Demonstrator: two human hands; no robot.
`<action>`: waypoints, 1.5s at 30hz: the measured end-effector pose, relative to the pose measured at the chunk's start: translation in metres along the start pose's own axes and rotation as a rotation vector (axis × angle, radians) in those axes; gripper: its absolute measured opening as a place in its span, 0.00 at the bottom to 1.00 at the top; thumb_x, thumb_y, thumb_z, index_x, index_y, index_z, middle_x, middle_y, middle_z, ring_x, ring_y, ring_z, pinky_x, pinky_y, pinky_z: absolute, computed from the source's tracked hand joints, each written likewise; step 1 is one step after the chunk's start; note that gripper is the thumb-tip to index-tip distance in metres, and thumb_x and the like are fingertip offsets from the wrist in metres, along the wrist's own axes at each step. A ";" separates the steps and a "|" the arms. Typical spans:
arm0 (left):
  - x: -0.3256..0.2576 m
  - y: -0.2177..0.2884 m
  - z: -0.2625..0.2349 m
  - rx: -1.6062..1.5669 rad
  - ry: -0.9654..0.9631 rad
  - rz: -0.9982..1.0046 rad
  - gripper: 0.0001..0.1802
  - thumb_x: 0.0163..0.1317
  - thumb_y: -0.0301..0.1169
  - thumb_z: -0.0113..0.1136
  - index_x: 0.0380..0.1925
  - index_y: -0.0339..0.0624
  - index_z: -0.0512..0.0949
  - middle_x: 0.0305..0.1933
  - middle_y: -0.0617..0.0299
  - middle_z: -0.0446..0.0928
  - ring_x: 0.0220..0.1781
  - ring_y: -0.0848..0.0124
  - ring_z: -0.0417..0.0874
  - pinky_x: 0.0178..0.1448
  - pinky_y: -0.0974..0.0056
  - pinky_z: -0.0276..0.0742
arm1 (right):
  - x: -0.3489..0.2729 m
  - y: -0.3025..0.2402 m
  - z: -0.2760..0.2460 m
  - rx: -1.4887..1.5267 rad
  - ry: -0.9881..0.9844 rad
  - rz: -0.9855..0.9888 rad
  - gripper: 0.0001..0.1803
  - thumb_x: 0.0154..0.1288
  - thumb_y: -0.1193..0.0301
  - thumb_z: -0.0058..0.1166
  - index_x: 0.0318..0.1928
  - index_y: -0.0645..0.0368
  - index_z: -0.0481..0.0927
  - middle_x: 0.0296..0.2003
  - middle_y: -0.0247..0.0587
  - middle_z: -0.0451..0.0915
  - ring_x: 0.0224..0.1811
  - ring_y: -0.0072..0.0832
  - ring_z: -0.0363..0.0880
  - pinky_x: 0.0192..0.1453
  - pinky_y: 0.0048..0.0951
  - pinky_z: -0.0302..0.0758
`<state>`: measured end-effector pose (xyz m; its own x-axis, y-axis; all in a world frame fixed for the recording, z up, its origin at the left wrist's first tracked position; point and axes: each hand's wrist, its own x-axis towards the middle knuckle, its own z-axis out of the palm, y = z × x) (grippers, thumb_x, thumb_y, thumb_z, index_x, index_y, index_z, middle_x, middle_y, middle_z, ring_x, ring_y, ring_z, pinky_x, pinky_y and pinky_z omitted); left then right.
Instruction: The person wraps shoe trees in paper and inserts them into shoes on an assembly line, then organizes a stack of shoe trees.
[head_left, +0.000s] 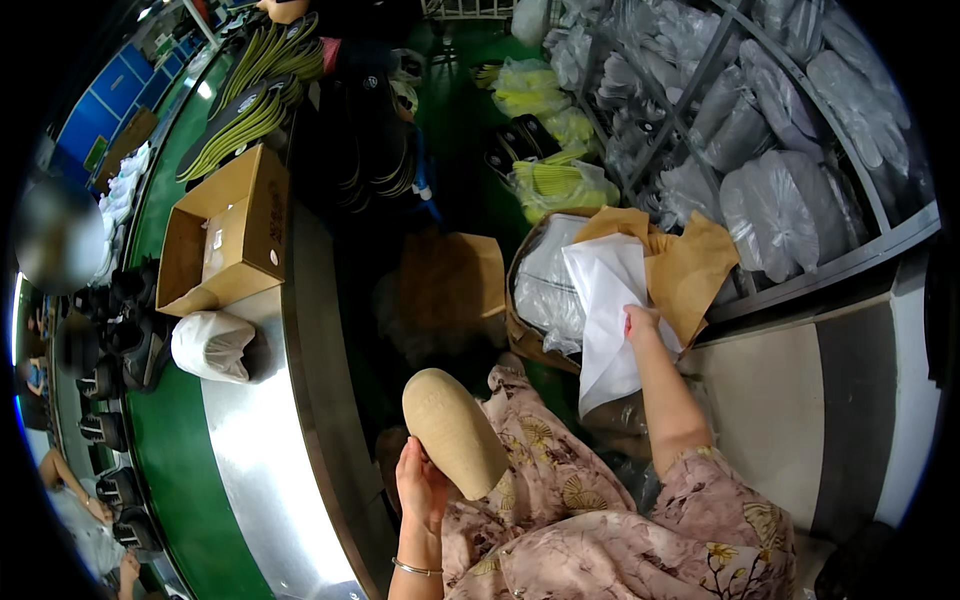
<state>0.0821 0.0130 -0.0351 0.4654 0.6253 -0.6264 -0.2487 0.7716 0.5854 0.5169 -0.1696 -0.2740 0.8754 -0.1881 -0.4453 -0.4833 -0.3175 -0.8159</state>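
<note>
Your workplace sits between a metal rack (885, 242) piled with grey plastic-wrapped bundles (785, 215) at upper right and a long tabletop (255, 430) sweeping down the left of the frame, its steel edge bending with the lens. An open carton (532, 343) stands right of centre on the floor, brown paper (690, 270) spilling from its far and right sides; it is probably set there to be within your right arm's reach. On the tabletop, upper left, rests a smaller cardboard box (262, 215), its open side tipped toward the left, just above a white-wrapped bundle (208, 345).

A white paper sheet (610, 345) drapes over the carton and hangs past its near edge. Your right hand (642, 320) has its fingers closed on the sheet's right side, apparently to control the loose paper. Over your lap, at lower centre, a tan foot-shaped form (450, 430) tilts, wide end up, in your left hand (422, 488); those fingers, partly curled, support its left edge, likely leaving its broad face uncovered. Whether your thumb grips beneath cannot be told.

Room to move appears greatest between form and sheet, over your lap; your left forearm runs near the tabletop's edge, while the rack's lower rail bounds the space beyond the carton.
</note>
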 end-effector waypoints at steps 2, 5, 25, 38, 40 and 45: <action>0.003 -0.003 -0.011 0.008 0.075 0.040 0.12 0.69 0.39 0.47 0.41 0.43 0.72 0.35 0.67 0.76 0.35 0.77 0.76 0.39 0.70 0.72 | -0.068 -0.048 0.016 0.006 -0.338 -0.041 0.16 0.53 0.72 0.58 0.43 0.66 0.75 0.37 0.49 0.78 0.37 0.32 0.78 0.36 0.35 0.73; 0.014 -0.008 -0.001 0.140 0.112 0.060 0.10 0.68 0.38 0.49 0.38 0.44 0.72 0.31 0.71 0.73 0.30 0.80 0.71 0.34 0.73 0.67 | -0.112 -0.067 0.003 -0.400 -0.549 -0.614 0.09 0.54 0.72 0.58 0.34 0.63 0.76 0.30 0.44 0.76 0.31 0.29 0.75 0.32 0.33 0.70; -0.019 -0.006 0.023 0.216 -0.251 0.627 0.06 0.66 0.27 0.51 0.42 0.38 0.71 0.37 0.70 0.73 0.38 0.83 0.70 0.45 0.76 0.67 | -0.424 -0.194 0.005 0.483 -1.322 -0.098 0.04 0.62 0.74 0.52 0.35 0.61 0.73 0.33 0.35 0.77 0.36 0.21 0.77 0.42 0.25 0.74; -0.076 0.020 -0.018 -0.142 -0.278 0.624 0.07 0.65 0.24 0.51 0.43 0.40 0.69 0.42 0.64 0.75 0.42 0.77 0.76 0.48 0.71 0.73 | -0.498 -0.185 0.007 -0.429 -1.307 -1.741 0.30 0.59 0.65 0.52 0.62 0.57 0.63 0.64 0.51 0.57 0.65 0.46 0.56 0.66 0.40 0.58; -0.087 0.020 -0.018 -0.112 -0.256 0.608 0.09 0.64 0.23 0.51 0.44 0.39 0.70 0.43 0.63 0.76 0.42 0.77 0.77 0.47 0.70 0.75 | -0.509 -0.182 0.004 -0.533 -1.126 -1.876 0.38 0.58 0.61 0.54 0.67 0.54 0.55 0.66 0.53 0.51 0.65 0.52 0.55 0.67 0.41 0.56; -0.099 0.024 -0.028 -0.115 -0.238 0.576 0.16 0.67 0.27 0.46 0.54 0.38 0.68 0.48 0.60 0.74 0.45 0.72 0.78 0.48 0.66 0.78 | -0.531 -0.159 0.012 -0.464 -1.063 -1.666 0.41 0.58 0.54 0.53 0.66 0.60 0.53 0.64 0.63 0.52 0.65 0.56 0.54 0.65 0.52 0.54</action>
<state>0.0061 -0.0270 0.0272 0.4027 0.9110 -0.0885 -0.5988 0.3353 0.7273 0.1291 -0.0080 0.0875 -0.0408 0.9358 0.3501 0.8229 0.2302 -0.5194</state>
